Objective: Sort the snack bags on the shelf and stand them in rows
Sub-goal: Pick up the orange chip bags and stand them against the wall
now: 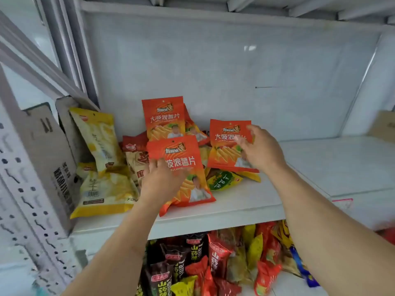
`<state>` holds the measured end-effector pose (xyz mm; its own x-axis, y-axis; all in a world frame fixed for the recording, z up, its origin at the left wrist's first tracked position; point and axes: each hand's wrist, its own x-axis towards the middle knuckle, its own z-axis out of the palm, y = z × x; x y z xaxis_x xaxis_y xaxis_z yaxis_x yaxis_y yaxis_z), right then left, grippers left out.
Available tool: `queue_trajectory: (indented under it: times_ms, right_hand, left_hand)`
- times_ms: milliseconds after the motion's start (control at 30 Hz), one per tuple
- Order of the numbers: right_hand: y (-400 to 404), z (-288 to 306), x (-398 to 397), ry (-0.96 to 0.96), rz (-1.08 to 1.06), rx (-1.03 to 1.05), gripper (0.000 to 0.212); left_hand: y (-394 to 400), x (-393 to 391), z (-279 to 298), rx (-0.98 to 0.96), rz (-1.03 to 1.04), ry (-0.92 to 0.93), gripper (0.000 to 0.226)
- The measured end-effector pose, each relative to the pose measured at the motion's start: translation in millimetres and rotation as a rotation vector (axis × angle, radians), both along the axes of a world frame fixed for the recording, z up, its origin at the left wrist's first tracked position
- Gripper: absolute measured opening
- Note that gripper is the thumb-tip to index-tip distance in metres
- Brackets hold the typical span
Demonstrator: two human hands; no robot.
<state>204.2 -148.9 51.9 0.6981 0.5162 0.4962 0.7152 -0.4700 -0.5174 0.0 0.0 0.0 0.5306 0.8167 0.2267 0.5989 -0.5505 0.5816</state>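
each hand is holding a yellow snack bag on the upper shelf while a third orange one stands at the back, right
Not quite: the bags in the hands are orange, not yellow. The head view shows the left hand gripping one orange bag and the right hand gripping another orange bag on the upper shelf. A third orange bag does stand at the back.
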Motion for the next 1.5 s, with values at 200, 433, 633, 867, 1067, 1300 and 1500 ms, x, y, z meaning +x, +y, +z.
queue_trajectory:
  times_ms: [200,433,633,867,1067,1300,1500]
  right_hand:
    - [44.8,-35.7,39.0,0.23,-0.149,-0.155,0.068]
    - [73.5,-58.8,70.7,0.358,-0.269,-0.188,0.105]
    - [84.3,-61.9,76.4,0.444,-0.317,-0.041,0.111]
    - [84.3,-76.1,88.7,0.567,-0.166,0.189,0.07]
    - [78.2,-70.5,87.0,0.65,-0.06,0.288,0.029]
    - [59.3,-65.2,91.1,0.736,0.027,0.434,0.023]
    - [36.5,-57.5,97.6,0.84,0.089,0.508,0.014]
  left_hand:
    - [17.2,27.2,-27.6,0.025,0.066,0.149,0.101]
    - [24.6,32.3,-39.7,0.148,0.124,0.258,0.108]
    - [31.5,33.6,-36.5,0.218,0.191,0.245,0.136]
    - [33.9,30.4,-37.7,0.235,0.209,0.273,0.138]
    - [32.6,40.6,-23.2,0.074,0.118,0.037,0.121]
    - [33.8,43.9,-27.1,-0.275,0.057,-0.397,0.118]
    - [35.1,46.6,-31.3,-0.681,-0.08,-0.86,0.055]
